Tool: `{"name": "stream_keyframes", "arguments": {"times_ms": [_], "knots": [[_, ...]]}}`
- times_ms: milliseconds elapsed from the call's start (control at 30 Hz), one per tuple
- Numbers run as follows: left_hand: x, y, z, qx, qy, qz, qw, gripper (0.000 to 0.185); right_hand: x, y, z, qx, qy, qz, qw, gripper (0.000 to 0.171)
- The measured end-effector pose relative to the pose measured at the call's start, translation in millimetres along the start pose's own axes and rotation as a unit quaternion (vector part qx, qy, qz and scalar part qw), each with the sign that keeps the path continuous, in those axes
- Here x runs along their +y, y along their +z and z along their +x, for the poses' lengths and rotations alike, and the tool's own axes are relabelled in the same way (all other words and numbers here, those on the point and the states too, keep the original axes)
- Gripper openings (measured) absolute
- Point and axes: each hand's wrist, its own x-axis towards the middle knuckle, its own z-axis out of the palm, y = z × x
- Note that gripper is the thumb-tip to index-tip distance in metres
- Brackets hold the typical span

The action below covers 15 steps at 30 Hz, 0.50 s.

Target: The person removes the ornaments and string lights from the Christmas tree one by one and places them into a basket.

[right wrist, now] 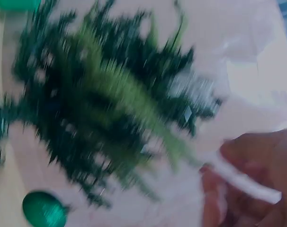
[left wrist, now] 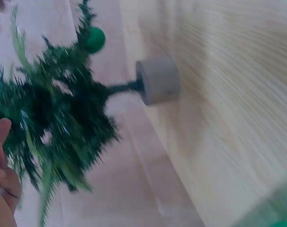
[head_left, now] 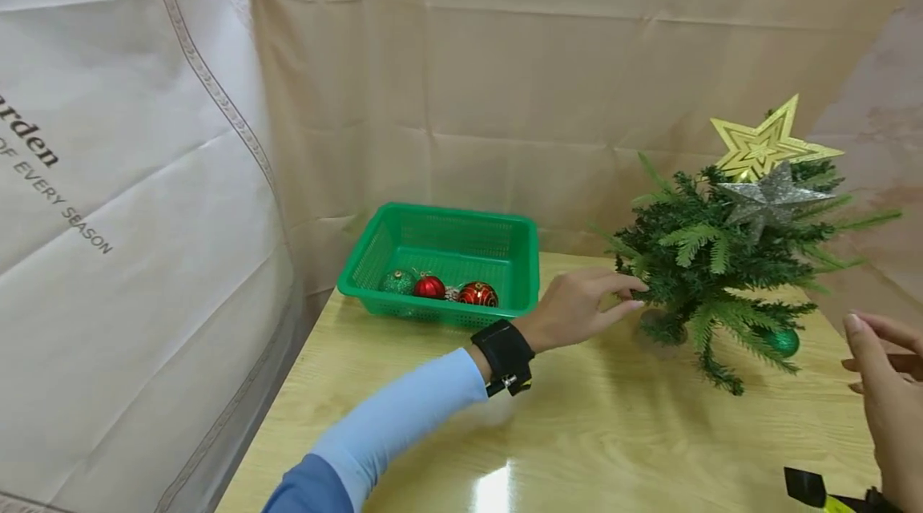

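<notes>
Head view: small artificial tree (head_left: pixel 721 272) upright at the right rear of the wooden table (head_left: pixel 577 433), bearing a gold star (head_left: pixel 764 146), a silver star (head_left: pixel 770 199) and a green bauble (head_left: pixel 784 341) low on its right side. Left hand (head_left: pixel 577 306) reaches to the tree's lower left branches, thumb and forefinger extended and closing on a branch tip; right hand (head_left: pixel 883 385) hovers just right of the tree, fingers loosely straight, holding nothing. Green basket (head_left: pixel 447 260) at left rear holds red and green baubles. Left wrist view: blurred tree (left wrist: pixel 58 118) with grey base (left wrist: pixel 158 80) on the table; fingertips (left wrist: pixel 0 132) lie at the foliage edge. Right wrist view: heavily blurred; tree (right wrist: pixel 105 109) fills the frame, fingers (right wrist: pixel 257 179) at lower right, apart from the branches; their grip cannot be told here.
</notes>
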Motion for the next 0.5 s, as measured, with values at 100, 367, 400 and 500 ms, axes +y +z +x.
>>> {"name": "stream_keyframes", "arguments": {"times_ms": [100,367,400,500], "knots": [[7.8,5.6,2.7,-0.005,0.005,0.01,0.9999,0.028,22.8,4.7,8.8,-0.045,0.07,-0.037,0.996,0.039],[11.5,19.7,5.9,0.018,0.007,-0.019,0.9996,0.019,51.7,18.3,18.4,-0.163,0.081,-0.175,0.968,0.055],[11.0,20.9,7.1,0.022,0.004,-0.023,0.9995,0.018,52.8,19.6,19.8,-0.168,0.071,-0.183,0.966,0.054],[10.7,21.7,9.7,0.031,-0.004,-0.038,0.9988,0.016,57.2,23.4,22.0,-0.174,0.046,-0.197,0.964,0.046]]}}
